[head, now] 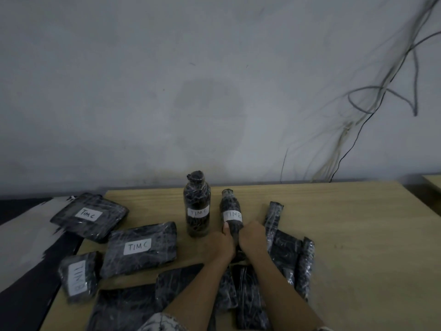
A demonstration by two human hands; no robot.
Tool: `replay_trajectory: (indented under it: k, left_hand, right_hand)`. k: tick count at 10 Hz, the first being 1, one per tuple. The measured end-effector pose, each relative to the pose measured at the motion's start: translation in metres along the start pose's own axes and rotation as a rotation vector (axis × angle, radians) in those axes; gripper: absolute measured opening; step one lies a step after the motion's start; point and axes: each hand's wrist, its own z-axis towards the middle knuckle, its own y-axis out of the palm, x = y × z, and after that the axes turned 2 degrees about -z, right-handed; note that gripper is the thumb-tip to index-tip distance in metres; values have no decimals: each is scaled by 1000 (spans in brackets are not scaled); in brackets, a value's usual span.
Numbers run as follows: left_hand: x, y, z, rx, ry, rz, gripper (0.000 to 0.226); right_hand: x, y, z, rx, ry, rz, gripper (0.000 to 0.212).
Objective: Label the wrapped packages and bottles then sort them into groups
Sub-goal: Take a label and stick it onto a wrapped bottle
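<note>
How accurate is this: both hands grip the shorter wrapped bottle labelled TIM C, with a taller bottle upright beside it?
One slip: the head view shows the shorter bottle, gripped by the left hand and right hand, labelled TIM B, not TIM C. The taller bottle does stand upright beside it.

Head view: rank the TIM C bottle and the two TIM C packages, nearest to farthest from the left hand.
1. TIM C bottle, upright just beyond the left hand.
2. Nearer TIM C package, further left.
3. Far TIM C package, at far left corner.
</note>
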Motion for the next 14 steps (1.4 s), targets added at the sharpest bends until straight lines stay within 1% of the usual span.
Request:
replay_trajectory:
  k: [1,2,3,4,5,7,8,9,11,12,13,14]
  left_hand:
    - [-5,-10,-14,11,109,6,66]
    - [-19,-23,-26,17,248,64,67]
    - [-33,-39,-36,59,350,116,69]
    - [-47,-59,-48,119,408,147,63]
    - [-62,-82,-65,149,405,182,56]
    - [-104,-116,-112,259,388,336,52]
    - [-132,-130,-131,257,352,380,49]
    - [-158,-147,-142,292,334,343,58]
    - [-217,-213,-147,309,261,369,48]
    - [-252,-260,-143,348,233,444,45]
    - [-300,-311,-135,391,235,458,50]
    - [-345,-366,-124,431,247,451,54]
  right_hand:
    - [-3,-8,-21,7,-8,-43,31]
    - [-15,-17,-55,41,-17,-124,32]
    - [-15,-14,-73,128,-109,-248,33]
    - [-17,-8,-97,160,-183,-364,35]
    - [-21,-2,-123,160,-251,-439,36]
    - [-17,16,-180,142,-375,-462,32]
    - [-19,31,-208,139,-438,-463,35]
    - [-30,48,-233,115,-471,-457,35]
    - [-84,89,-283,83,-561,-450,33]
    - [-123,121,-310,88,-596,-435,33]
    - [-169,160,-349,157,-668,-379,21]
    - [-218,200,-383,176,-668,-395,24]
